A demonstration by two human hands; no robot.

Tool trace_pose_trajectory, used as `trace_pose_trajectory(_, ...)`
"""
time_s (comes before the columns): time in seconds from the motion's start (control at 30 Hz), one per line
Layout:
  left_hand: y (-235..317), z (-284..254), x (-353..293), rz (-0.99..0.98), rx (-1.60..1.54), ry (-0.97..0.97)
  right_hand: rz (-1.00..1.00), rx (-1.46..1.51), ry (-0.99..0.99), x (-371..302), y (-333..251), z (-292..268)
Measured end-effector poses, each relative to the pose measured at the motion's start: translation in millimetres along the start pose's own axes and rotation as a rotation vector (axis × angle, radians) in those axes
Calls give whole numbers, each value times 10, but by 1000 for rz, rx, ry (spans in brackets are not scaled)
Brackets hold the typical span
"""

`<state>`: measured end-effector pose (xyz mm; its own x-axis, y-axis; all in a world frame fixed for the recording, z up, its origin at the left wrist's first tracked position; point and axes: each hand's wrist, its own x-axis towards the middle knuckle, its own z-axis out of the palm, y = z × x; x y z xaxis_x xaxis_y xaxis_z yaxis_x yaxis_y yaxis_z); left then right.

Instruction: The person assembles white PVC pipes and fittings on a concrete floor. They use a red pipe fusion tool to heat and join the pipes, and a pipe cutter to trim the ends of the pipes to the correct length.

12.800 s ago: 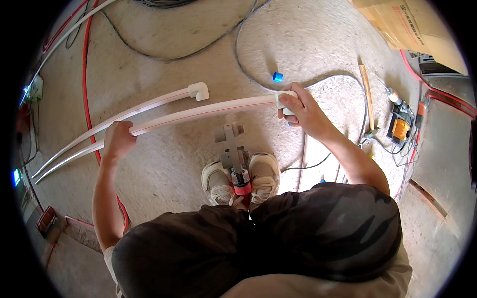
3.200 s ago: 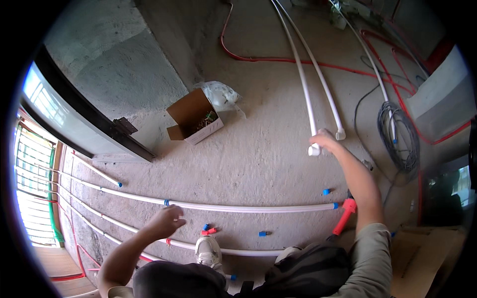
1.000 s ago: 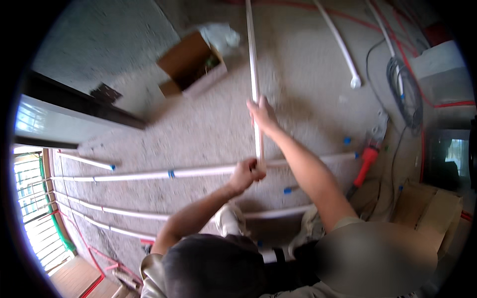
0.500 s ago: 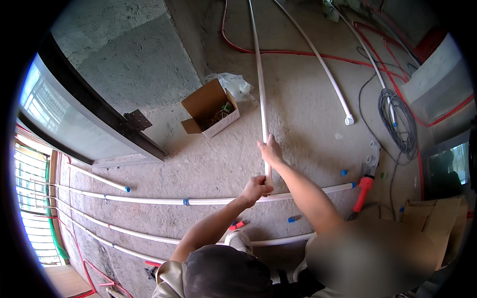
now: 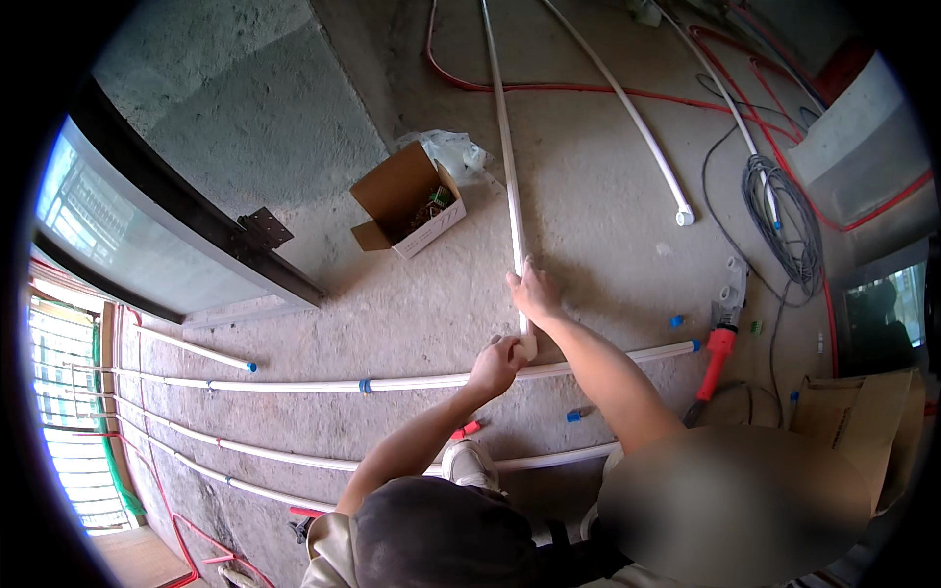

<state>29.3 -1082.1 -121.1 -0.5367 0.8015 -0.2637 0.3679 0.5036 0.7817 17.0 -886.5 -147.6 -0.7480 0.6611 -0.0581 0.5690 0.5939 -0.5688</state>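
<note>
An open cardboard box (image 5: 407,201) sat on the concrete floor (image 5: 608,245), flaps spread, with a tangle of small greenish and dark parts inside that were too small to make out. A crumpled clear plastic bag (image 5: 453,152) lay touching the box's far corner.

Just right of the box ran a long white pipe (image 5: 505,167), stretching from the top of the scene down toward the person. It was thin, straight and plain white, and its near end met a second white pipe (image 5: 412,380) lying crosswise on the floor below the box.

The right hand (image 5: 532,292) gripped the long pipe near its lower end, fingers curled around it, forearm reaching up from the lower right. The left hand (image 5: 496,365) closed in a loose fist at the spot where the two pipes met, below and right of the box; whether its fingers pinched a fitting there could not be told. Both arms were bare and extended forward.

Well right of the box, a red-handled tool (image 5: 716,358) rested by a grey cable coil (image 5: 782,220).
</note>
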Motion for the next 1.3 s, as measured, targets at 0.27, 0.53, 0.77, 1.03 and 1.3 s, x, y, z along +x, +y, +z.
trace_pose_trajectory(0.27,143,47,-160,14,29,24,62,-120,-45,-73,-20,-198)
trace_pose_trajectory(0.53,212,-65,-219,37,12,26,5,-89,-2,-36,12,-199)
trace_pose_trajectory(0.77,123,-45,-600,72,106,212,145,62,15,-165,-113,-268)
trace_pose_trajectory(1.03,240,-55,-1004,-38,-8,258,143,144,210,-337,-135,-207)
trace_pose_trajectory(1.3,202,23,-1189,-87,-35,235,125,242,203,-270,-46,-347)
